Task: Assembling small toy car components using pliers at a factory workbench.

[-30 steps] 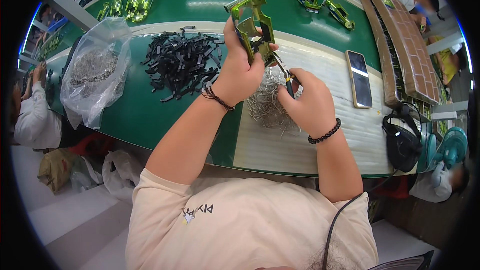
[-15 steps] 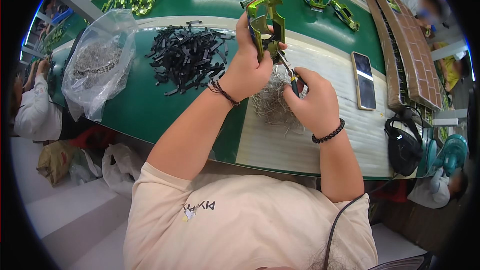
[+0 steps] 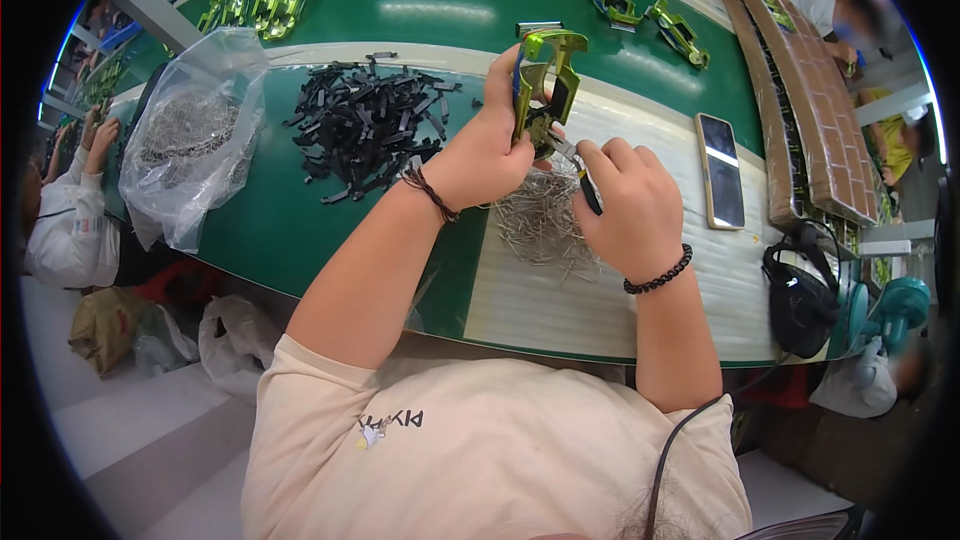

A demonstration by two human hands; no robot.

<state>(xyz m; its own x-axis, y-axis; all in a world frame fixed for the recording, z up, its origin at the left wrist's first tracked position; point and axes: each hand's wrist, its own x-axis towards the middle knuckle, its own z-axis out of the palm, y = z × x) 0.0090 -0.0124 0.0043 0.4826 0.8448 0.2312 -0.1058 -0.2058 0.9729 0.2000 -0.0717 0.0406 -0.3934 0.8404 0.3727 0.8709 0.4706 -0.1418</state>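
My left hand [image 3: 480, 155] grips a shiny green toy car body [image 3: 545, 80], holding it upright above the green conveyor belt [image 3: 290, 230]. My right hand [image 3: 630, 205] is closed on small pliers with black handles [image 3: 585, 185], whose tip touches the lower part of the car body. Under both hands lies a heap of thin metal pins [image 3: 540, 225] on a pale mat [image 3: 620, 295]. A pile of small black plastic parts [image 3: 365, 130] lies to the left of my left hand.
A clear plastic bag of metal pieces [image 3: 185, 155] sits at the left. A phone [image 3: 720, 170] lies right of my hands. More green car bodies [image 3: 650, 15] lie farther along the belt, with brown trays [image 3: 810, 130] and black headphones [image 3: 800, 290] at the right. Other people work at the left and far right.
Both hands drifted slightly right and lower in the picture with the car body and the pliers. The car body is turned a little in my left hand.
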